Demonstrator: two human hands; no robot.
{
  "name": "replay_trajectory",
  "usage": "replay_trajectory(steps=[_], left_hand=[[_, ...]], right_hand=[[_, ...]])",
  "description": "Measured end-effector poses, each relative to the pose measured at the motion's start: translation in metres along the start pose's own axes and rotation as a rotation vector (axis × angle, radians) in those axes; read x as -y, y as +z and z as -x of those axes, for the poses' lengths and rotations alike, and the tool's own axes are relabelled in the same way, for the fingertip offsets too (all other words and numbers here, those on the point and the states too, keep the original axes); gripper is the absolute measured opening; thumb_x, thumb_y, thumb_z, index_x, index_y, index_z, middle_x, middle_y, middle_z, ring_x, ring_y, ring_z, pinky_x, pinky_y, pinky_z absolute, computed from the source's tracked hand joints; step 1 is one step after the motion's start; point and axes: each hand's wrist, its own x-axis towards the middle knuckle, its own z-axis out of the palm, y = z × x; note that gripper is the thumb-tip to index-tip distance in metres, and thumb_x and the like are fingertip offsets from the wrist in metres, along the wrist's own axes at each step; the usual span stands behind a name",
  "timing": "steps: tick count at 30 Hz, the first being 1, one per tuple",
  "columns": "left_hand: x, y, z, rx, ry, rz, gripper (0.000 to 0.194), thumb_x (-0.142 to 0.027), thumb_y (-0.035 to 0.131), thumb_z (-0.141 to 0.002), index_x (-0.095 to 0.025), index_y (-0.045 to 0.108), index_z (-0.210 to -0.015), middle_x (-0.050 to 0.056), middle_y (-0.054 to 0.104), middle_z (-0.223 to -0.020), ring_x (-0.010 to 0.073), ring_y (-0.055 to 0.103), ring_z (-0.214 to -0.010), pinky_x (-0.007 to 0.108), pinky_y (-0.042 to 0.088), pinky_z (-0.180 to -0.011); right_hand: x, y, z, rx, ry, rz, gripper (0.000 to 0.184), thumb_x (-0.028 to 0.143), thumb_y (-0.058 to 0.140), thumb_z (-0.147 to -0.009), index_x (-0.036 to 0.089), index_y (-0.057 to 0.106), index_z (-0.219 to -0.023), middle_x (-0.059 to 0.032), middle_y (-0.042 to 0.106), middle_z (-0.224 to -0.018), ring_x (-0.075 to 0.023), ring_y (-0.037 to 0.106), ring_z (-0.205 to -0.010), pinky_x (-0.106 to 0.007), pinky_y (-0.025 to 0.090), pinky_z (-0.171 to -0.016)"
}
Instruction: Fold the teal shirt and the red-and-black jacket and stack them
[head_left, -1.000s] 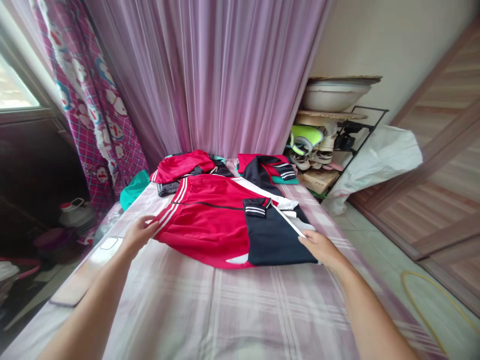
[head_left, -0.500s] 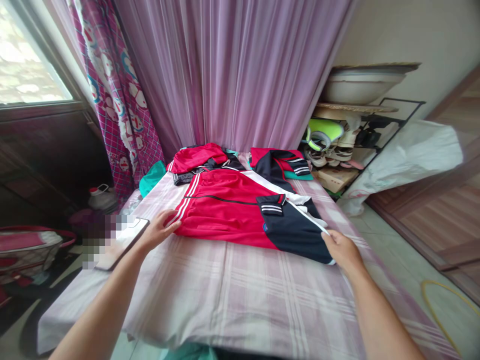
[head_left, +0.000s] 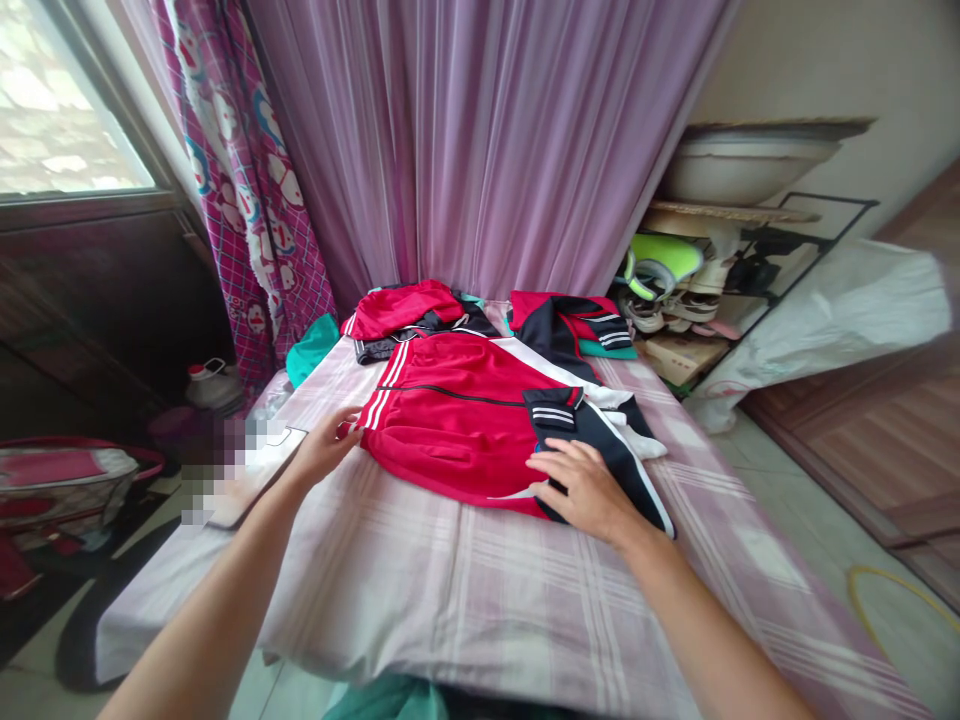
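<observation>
A red, black and white sports jacket (head_left: pixel 465 410) lies spread on a table covered with a pale plaid cloth (head_left: pixel 480 590). My left hand (head_left: pixel 326 445) rests at the jacket's left edge, by the white stripes, fingers curled on the fabric. My right hand (head_left: pixel 585 490) lies flat with fingers spread on the black part at the jacket's near right. Behind it lie a crumpled red and black garment (head_left: pixel 401 310) and a folded red and black garment (head_left: pixel 570 325).
A phone (head_left: pixel 255 475) lies on the table's left edge. A teal cloth (head_left: pixel 311 345) hangs at the far left corner. A shoe rack (head_left: pixel 697 290) with a basin on top and a white sack (head_left: pixel 825 320) stand at right. Purple curtains hang behind.
My right hand has moved left from the jacket's right edge onto its black panel, now lying flat. My left hand stays at the left edge. The view has pulled back slightly.
</observation>
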Motion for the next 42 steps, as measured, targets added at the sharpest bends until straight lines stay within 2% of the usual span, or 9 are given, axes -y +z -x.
replay_trajectory(steps=[3, 8, 11, 15, 19, 23, 28, 32, 42], left_hand=[[-0.010, -0.010, -0.006, 0.051, -0.032, 0.214, 0.066, -0.054, 0.064, -0.071, -0.019, 0.060, -0.126, 0.004, 0.060, -0.096, 0.0130, 0.056, -0.069, 0.027, 0.047, -0.059], [-0.001, -0.029, 0.000, 0.083, -0.020, 0.260, 0.060, -0.048, 0.066, -0.070, -0.021, 0.063, -0.123, -0.001, 0.055, -0.082, 0.0118, 0.052, -0.067, 0.024, 0.044, -0.059], [0.013, -0.022, 0.012, 0.190, -0.047, 0.108, 0.050, -0.045, 0.061, -0.069, -0.020, 0.069, -0.111, 0.002, 0.062, -0.085, 0.0167, 0.058, -0.077, 0.027, 0.048, -0.068], [0.018, -0.007, 0.021, 0.177, 0.003, -0.215, 0.037, -0.034, 0.050, -0.074, -0.023, 0.074, -0.099, 0.005, 0.070, -0.093, 0.0204, 0.063, -0.083, 0.030, 0.049, -0.076], [0.007, -0.004, 0.019, 0.125, 0.035, -0.586, 0.033, -0.023, 0.046, -0.079, -0.029, 0.076, -0.093, 0.005, 0.074, -0.094, 0.0236, 0.066, -0.088, 0.032, 0.047, -0.077], [-0.015, 0.002, 0.024, 0.065, 0.092, -0.748, 0.025, -0.022, 0.052, -0.079, -0.028, 0.076, -0.085, 0.007, 0.076, -0.089, 0.0290, 0.065, -0.095, 0.038, 0.045, -0.083], [-0.039, 0.042, 0.036, 0.101, 0.397, -0.459, 0.027, -0.030, 0.047, -0.091, -0.024, 0.073, -0.098, 0.007, 0.074, -0.094, 0.0227, 0.066, -0.089, 0.034, 0.048, -0.082], [-0.036, 0.073, 0.038, 0.048, 0.511, -0.421, 0.030, -0.038, 0.049, -0.095, -0.021, 0.071, -0.084, 0.006, 0.070, -0.077, 0.0190, 0.062, -0.074, 0.033, 0.046, -0.072], [-0.026, 0.082, 0.040, 0.018, 0.572, -0.404, 0.021, -0.031, 0.052, -0.094, -0.023, 0.068, -0.084, 0.005, 0.067, -0.075, 0.0190, 0.059, -0.073, 0.034, 0.045, -0.068]], right_hand=[[0.022, 0.002, -0.002, 0.207, -0.067, -0.048, 0.021, 0.033, 0.059, -0.089, 0.028, 0.076, -0.101, -0.0048, 0.077, -0.099, -0.0236, 0.063, -0.108, -0.054, 0.024, -0.114], [0.019, -0.009, 0.014, 0.339, -0.042, -0.129, 0.017, 0.028, 0.059, -0.087, 0.032, 0.075, -0.088, -0.0005, 0.076, -0.096, -0.0198, 0.065, -0.098, -0.056, 0.022, -0.113], [0.018, -0.011, 0.018, 0.403, -0.007, -0.140, 0.016, 0.031, 0.060, -0.086, 0.032, 0.076, -0.085, -0.0005, 0.076, -0.094, -0.0212, 0.066, -0.099, -0.059, 0.021, -0.111], [0.027, -0.009, 0.012, 0.427, 0.002, -0.111, 0.026, 0.034, 0.056, -0.090, 0.032, 0.076, -0.073, 0.0007, 0.076, -0.083, -0.0202, 0.067, -0.089, -0.059, 0.021, -0.111], [0.031, -0.011, 0.003, 0.465, 0.037, 0.007, 0.044, 0.037, 0.049, -0.094, 0.028, 0.070, -0.057, -0.0004, 0.073, -0.066, -0.0182, 0.066, -0.072, -0.055, 0.026, -0.111], [0.033, -0.016, -0.013, 0.384, 0.036, 0.046, 0.037, 0.035, 0.047, -0.096, 0.027, 0.075, -0.072, -0.0027, 0.076, -0.081, -0.0195, 0.068, -0.082, -0.051, 0.027, -0.110], [0.044, -0.013, -0.069, 0.265, 0.036, 0.057, 0.033, 0.033, 0.044, -0.096, 0.029, 0.076, -0.098, -0.0039, 0.077, -0.102, -0.0199, 0.068, -0.096, -0.032, 0.043, -0.093], [0.048, 0.006, -0.131, 0.234, 0.153, 0.085, 0.033, 0.036, 0.047, -0.094, 0.031, 0.071, -0.118, -0.0025, 0.074, -0.117, -0.0231, 0.066, -0.108, -0.031, 0.047, -0.090], [0.040, 0.050, -0.253, 0.212, 0.407, 0.104, 0.054, 0.047, 0.046, -0.096, 0.019, 0.052, -0.141, -0.0170, 0.064, -0.132, -0.0291, 0.062, -0.118, -0.038, 0.048, -0.093]])
